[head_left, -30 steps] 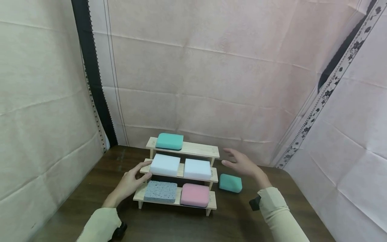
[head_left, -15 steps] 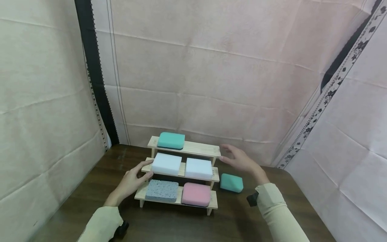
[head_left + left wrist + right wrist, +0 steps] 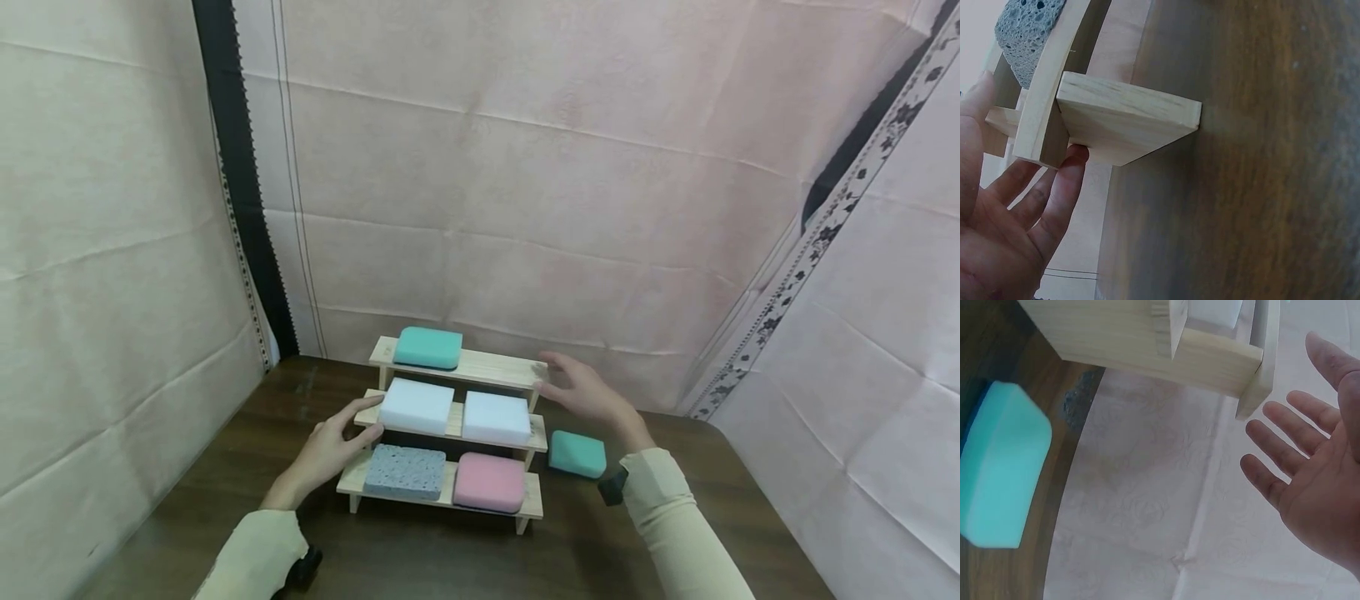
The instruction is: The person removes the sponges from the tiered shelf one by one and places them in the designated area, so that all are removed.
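Note:
A three-tier wooden display stand (image 3: 491, 367) stands on the table. My left hand (image 3: 324, 451) grips the left end of its middle tier, thumb in front; in the left wrist view the other fingers (image 3: 1060, 197) reach behind the boards. My right hand (image 3: 588, 395) is at the right end of the top tier, its fingers (image 3: 1288, 428) spread and holding nothing. On the stand lie a teal sponge (image 3: 428, 347) on top, two white sponges (image 3: 417, 406) in the middle, and a speckled blue-grey sponge (image 3: 405, 472) beside a pink sponge (image 3: 490, 482) below.
Another teal sponge (image 3: 577, 454) lies on the brown table (image 3: 420, 558), right of the stand and below my right forearm. Pale cloth (image 3: 480, 208) hangs behind the table and along both sides.
My right hand has moved left, from beside the stand to the right end of its top tier. My left hand has kept its place at the stand; the head view has shifted slightly.

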Demonstrator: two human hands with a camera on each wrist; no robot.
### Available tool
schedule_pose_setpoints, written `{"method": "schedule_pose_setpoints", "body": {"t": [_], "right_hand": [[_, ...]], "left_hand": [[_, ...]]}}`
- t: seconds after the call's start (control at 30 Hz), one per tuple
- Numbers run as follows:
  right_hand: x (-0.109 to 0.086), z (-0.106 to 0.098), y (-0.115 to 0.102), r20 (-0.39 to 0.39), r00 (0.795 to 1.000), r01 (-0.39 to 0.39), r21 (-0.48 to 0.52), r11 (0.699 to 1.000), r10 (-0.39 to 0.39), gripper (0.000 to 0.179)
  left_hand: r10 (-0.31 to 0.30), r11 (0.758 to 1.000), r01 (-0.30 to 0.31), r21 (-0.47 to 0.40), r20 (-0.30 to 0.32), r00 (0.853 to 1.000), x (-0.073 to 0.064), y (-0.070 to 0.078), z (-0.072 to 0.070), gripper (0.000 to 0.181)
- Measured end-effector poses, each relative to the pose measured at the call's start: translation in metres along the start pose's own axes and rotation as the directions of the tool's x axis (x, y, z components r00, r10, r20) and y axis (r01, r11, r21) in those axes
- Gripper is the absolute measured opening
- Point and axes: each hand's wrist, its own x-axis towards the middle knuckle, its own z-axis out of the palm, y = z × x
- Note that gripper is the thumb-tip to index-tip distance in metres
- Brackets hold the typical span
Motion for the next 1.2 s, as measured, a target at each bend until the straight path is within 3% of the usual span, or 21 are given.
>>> {"method": "schedule_pose_setpoints", "body": {"t": [0.43,1.2], "right_hand": [[0.022,0.011,-0.015,-0.007,0.998,0.065,-0.023,0.998,-0.065,0.066],[0.054,0.031,-0.038,0.007,0.999,0.046,0.013,0.999,-0.046,0.079]], "left_hand": [[0.000,1.000,0.000,0.017,-0.001,1.000,0.001,-0.001,-0.002,0.063],[-0.004,1.000,0.004,0.006,-0.011,1.000,-0.003,0.001,0.002,0.062]]}}
